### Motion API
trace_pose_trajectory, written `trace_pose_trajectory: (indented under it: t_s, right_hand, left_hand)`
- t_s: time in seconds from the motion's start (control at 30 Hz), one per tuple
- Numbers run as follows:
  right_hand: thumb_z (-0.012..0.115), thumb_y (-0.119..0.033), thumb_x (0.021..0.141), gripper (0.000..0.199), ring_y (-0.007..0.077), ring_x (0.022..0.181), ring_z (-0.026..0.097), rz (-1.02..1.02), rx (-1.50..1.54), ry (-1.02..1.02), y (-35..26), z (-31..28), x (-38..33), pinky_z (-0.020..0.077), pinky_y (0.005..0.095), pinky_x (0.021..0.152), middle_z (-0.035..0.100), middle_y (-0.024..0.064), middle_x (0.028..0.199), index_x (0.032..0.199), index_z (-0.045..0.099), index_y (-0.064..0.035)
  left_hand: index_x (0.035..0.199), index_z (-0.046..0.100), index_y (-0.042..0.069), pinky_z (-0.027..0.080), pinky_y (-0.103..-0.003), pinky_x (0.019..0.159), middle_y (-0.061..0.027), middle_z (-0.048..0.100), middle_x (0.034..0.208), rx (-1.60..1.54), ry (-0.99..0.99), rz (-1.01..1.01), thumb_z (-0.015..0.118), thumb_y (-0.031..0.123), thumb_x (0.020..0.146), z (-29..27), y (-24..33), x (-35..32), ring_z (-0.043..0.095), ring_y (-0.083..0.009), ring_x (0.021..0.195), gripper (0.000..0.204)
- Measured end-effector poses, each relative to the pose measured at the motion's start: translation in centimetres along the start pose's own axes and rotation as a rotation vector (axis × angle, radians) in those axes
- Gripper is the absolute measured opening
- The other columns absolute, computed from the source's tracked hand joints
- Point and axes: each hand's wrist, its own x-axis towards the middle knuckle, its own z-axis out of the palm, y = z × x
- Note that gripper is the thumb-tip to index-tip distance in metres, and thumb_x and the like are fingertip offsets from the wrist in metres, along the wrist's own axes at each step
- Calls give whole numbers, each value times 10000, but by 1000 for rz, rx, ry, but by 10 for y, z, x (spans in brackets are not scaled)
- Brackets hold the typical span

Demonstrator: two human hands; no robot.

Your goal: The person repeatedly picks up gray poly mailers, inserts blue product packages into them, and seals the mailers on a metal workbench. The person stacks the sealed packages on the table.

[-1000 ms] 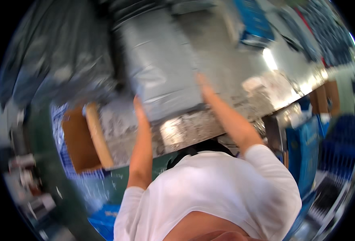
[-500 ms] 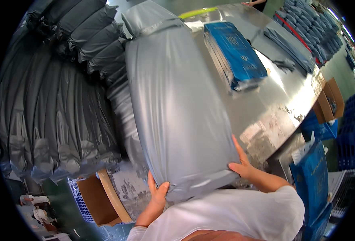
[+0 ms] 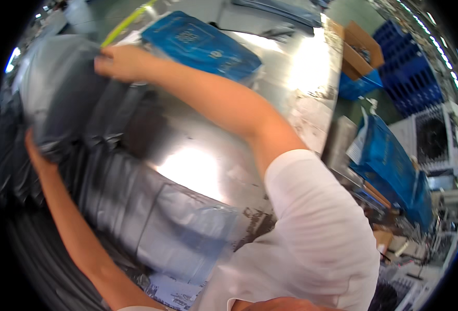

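A grey plastic-wrapped package is held between my two hands at the far left, blurred by motion. My left hand grips its near edge, with some fingers hidden behind the plastic. Across from it, my right hand is closed on the package's right edge, the arm stretched over the metal table. Beneath and around the package are other dark grey wrapped bundles. A row of shiny grey wrapped bundles runs from there toward my body.
A stack of blue printed packs lies on the table beyond my right arm, near a yellow-green strip. At the right stand an open cardboard box, blue crates and upright blue bags.
The package has moved off the table to the left, swung round with my body. My right hand has shifted to its far side; both hands keep hold. The view has turned left.
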Motion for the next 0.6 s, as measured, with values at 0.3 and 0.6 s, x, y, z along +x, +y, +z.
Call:
trace_pose_trajectory:
  t_s: [0.3,0.6]
  right_hand:
    - [718,-538,586,816,239,747,627,1197,-1447,-1157,-28,-325,-421,463,358,616,642,60,735,1223,469,-91]
    - [530,-147,830,222,303,556,513,735,-818,92,-32,-386,-348,405,375,527,503,161,600,669,517,5]
  left_hand:
    - [1184,499,10,333,-307,954,-111,474,1241,781,-306,248,494,42,837,-85,-176,-272,437,-212,1153,349]
    - [926,612,-11,420,-282,831,-83,598,980,643,-449,-316,534,10,786,-50,-191,-394,558,-177,901,162]
